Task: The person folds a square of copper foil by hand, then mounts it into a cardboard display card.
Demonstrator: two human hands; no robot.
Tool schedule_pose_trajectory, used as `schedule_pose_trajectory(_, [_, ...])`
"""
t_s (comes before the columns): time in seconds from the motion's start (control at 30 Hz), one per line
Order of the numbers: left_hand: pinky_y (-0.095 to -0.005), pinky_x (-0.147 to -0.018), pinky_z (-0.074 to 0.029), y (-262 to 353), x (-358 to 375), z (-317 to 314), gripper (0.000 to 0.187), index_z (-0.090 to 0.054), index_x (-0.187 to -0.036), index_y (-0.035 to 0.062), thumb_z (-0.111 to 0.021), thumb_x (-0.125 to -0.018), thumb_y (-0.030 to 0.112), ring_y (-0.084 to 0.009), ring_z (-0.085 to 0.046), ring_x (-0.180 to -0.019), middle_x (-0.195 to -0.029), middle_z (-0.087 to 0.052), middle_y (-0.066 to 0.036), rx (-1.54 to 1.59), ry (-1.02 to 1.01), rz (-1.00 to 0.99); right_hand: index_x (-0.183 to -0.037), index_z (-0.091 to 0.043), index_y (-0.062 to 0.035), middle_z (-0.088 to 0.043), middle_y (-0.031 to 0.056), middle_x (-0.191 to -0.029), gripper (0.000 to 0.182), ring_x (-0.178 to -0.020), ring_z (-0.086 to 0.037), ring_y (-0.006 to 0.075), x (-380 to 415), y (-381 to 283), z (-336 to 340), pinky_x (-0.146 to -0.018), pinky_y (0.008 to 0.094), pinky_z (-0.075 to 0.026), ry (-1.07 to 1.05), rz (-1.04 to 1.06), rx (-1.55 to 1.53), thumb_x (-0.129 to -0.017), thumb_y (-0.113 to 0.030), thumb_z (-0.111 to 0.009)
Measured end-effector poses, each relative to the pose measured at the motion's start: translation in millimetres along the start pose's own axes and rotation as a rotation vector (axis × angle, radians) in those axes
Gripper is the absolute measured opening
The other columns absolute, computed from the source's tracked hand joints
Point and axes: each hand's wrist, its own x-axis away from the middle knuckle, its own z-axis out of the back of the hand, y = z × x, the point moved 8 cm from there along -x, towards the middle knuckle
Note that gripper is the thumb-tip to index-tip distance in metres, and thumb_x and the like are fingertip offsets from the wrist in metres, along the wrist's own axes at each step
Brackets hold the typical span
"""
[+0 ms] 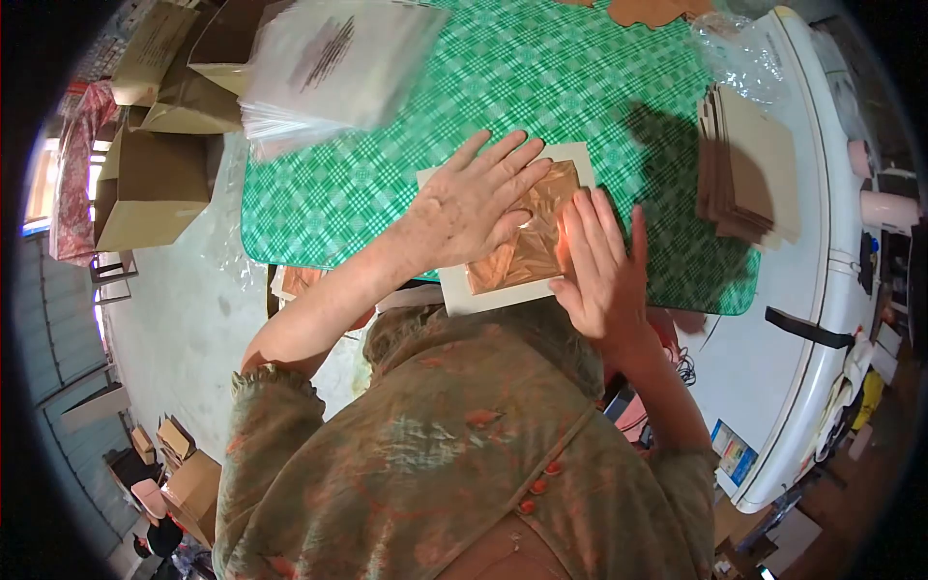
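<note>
A shiny copper-coloured sheet (pixel 536 242), wrinkled like foil or film, lies on a larger cream card (pixel 474 302) at the near edge of the table. My left hand (pixel 474 203) is spread flat over the sheet's left part and the card's upper left. At the sheet's right edge rests my right hand (pixel 601 261), its fingers stretched out and the thumb apart. Neither hand grips anything. Part of the sheet and card is hidden under my left hand.
The table (pixel 541 77) has a green checked cover. A stack of clear plastic sleeves (pixel 329 68) lies at the far left, and a pile of cream cards (pixel 749 164) at the right. Crumpled clear plastic (pixel 739 58) sits behind it. Cardboard boxes (pixel 159 184) stand left of the table.
</note>
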Motion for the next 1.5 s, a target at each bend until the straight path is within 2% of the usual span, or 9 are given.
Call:
schedule_pose_trajectory(0.1, [-0.0549,-0.134,-0.019,-1,0,-1,0.069,-0.035,-0.168,0.0057,-0.051,-0.109,0.037,-0.0341,-0.029,-0.163,-0.174,-0.036,-0.017,0.004,0.002,-0.003,-0.155,-0.048,0.0091,-0.043,0.0253,-0.167,0.079,-0.161,-0.033,0.0385,-12,3,-14,-0.131,0.0649,-0.011,-0.007,-0.018,-0.029,-0.095,-0.038,-0.066])
schedule_pose_trajectory(0.13, [-0.0549,-0.134,-0.019,-2,0,-1,0.068,-0.035,-0.168,0.006,-0.051,-0.109,0.037,-0.034,-0.029,-0.163,-0.174,-0.036,-0.016,0.01,0.005,0.0,-0.154,-0.05,0.0086,-0.045,0.0233,-0.166,0.073,-0.161,-0.033,0.0378,-11,4,-13,-0.131,0.0632,-0.012,0.023,-0.012,-0.071,-0.094,-0.03,-0.068])
schedule_pose_trajectory(0.23, [-0.055,-0.134,-0.019,-1,1,1,0.068,-0.036,-0.169,0.0075,-0.05,-0.11,0.039,-0.0338,-0.029,-0.163,-0.174,-0.035,-0.015,0.021,0.001,0.011,-0.152,-0.053,0.0021,-0.049,0.0173,-0.163,0.073,-0.156,-0.038,0.038,-8,24,-3,-0.128,0.0648,-0.019,0.046,-0.025,-0.009,-0.093,-0.034,-0.075])
schedule_pose_trajectory(0.33, [-0.0552,-0.134,-0.018,-1,-1,1,0.066,-0.036,-0.169,0.0106,-0.048,-0.111,0.041,-0.0337,-0.029,-0.163,-0.174,-0.035,-0.014,0.028,-0.006,0.013,-0.15,-0.058,-0.0061,-0.051,0.0123,-0.16,0.063,-0.153,-0.041,0.0376,0,48,3,-0.127,0.0634,-0.025,0.127,-0.047,0.045,-0.094,-0.029,-0.074])
schedule_pose_trajectory(0.53, [-0.0565,-0.133,-0.02,-2,-2,2,0.064,-0.038,-0.169,0.0178,-0.048,-0.112,0.045,-0.0345,-0.031,-0.162,-0.174,-0.036,-0.014,0.049,-0.019,0.022,-0.149,-0.062,-0.0153,-0.051,0.0092,-0.16,0.055,-0.154,-0.038,0.0365,-2,49,4,-0.126,0.0625,-0.028,0.06,-0.026,0.018,-0.096,-0.023,-0.073])
schedule_pose_trajectory(0.83, [-0.0568,-0.132,-0.023,0,-5,5,0.064,-0.04,-0.168,0.0185,-0.048,-0.112,0.048,-0.0355,-0.033,-0.161,-0.174,-0.036,-0.015,0.034,-0.044,0.019,-0.152,-0.062,-0.0162,-0.05,0.0098,-0.162,0.057,-0.154,-0.037,0.0383,-9,61,5,-0.127,0.0639,-0.025,0.032,0.056,0.003,-0.096,-0.024,-0.072])
schedule_pose_trajectory(1.23, [-0.0568,-0.131,-0.025,1,-6,4,0.065,-0.041,-0.168,0.0217,-0.047,-0.111,0.052,-0.0356,-0.033,-0.161,-0.175,-0.034,-0.015,0.008,-0.072,0.022,-0.149,-0.063,-0.0138,-0.046,0.0131,-0.166,0.059,-0.155,-0.035,0.0413,-13,66,0,-0.126,0.0699,-0.02,0.031,0.128,-0.079,-0.092,-0.025,-0.075])
schedule_pose_trajectory(1.4, [-0.0559,-0.133,-0.023,-1,-5,3,0.064,-0.041,-0.168,0.0241,-0.045,-0.112,0.055,-0.0336,-0.031,-0.162,-0.176,-0.032,-0.013,0.023,-0.07,0.028,-0.144,-0.067,-0.0146,-0.042,0.0107,-0.17,0.054,-0.159,-0.032,0.0405,-13,67,-4,-0.127,0.0694,-0.018,0.03,0.151,-0.093,-0.092,-0.026,-0.075])
schedule_pose_trajectory(1.5, [-0.0575,-0.132,-0.023,0,-5,3,0.068,-0.041,-0.167,0.0223,-0.05,-0.109,0.054,-0.0369,-0.035,-0.16,-0.173,-0.036,-0.015,0.012,-0.07,0.013,-0.143,-0.068,-0.0146,-0.04,0.0094,-0.172,0.052,-0.16,-0.03,0.04,-14,66,-5,-0.128,0.069,-0.016,0.025,0.163,-0.087,-0.092,-0.026,-0.074])
